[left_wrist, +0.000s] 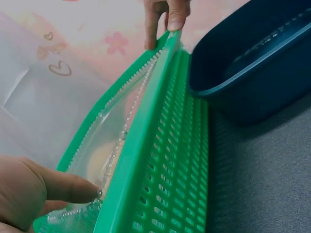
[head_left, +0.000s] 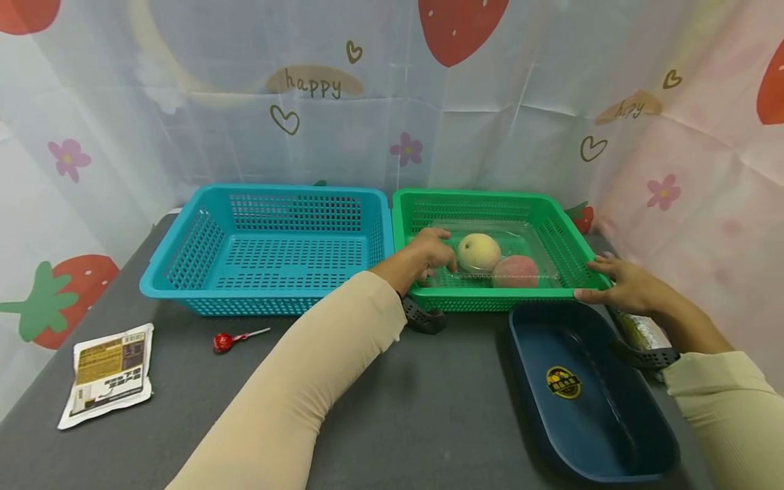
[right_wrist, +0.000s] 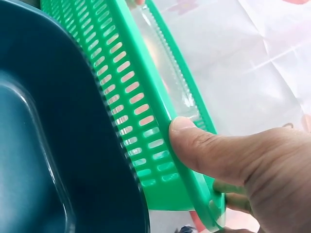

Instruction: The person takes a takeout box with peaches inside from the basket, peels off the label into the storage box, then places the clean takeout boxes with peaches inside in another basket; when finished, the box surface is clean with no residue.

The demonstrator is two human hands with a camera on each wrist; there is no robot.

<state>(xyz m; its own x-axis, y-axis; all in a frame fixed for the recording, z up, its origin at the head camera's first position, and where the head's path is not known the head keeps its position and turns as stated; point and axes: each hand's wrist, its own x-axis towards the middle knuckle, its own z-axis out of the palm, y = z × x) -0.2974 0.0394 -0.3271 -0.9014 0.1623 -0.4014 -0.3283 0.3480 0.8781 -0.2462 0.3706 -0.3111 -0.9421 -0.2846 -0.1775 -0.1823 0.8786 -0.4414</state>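
Observation:
A green basket point(head_left: 478, 196) stands at the back right of the grey table. Inside it lies a clear plastic container point(head_left: 527, 235) holding a yellowish peach point(head_left: 479, 252) and a pink peach point(head_left: 516, 271). My left hand point(head_left: 429, 255) reaches over the basket's near wall, fingers curled on the container's left edge. In the left wrist view a fingertip point(left_wrist: 90, 190) touches the container's ribbed rim point(left_wrist: 121, 131). My right hand point(head_left: 618, 282) grips the basket's near right corner. Its thumb point(right_wrist: 194, 141) presses the outer wall point(right_wrist: 131, 87), and the other fingers curl inside the rim.
An empty blue basket point(head_left: 288, 190) stands against the green one's left side. A dark blue tray point(head_left: 588, 395) lies just in front of the green basket. A red lollipop point(head_left: 223, 342) and a white packet point(head_left: 110, 373) lie at the front left. A printed cloth hangs behind.

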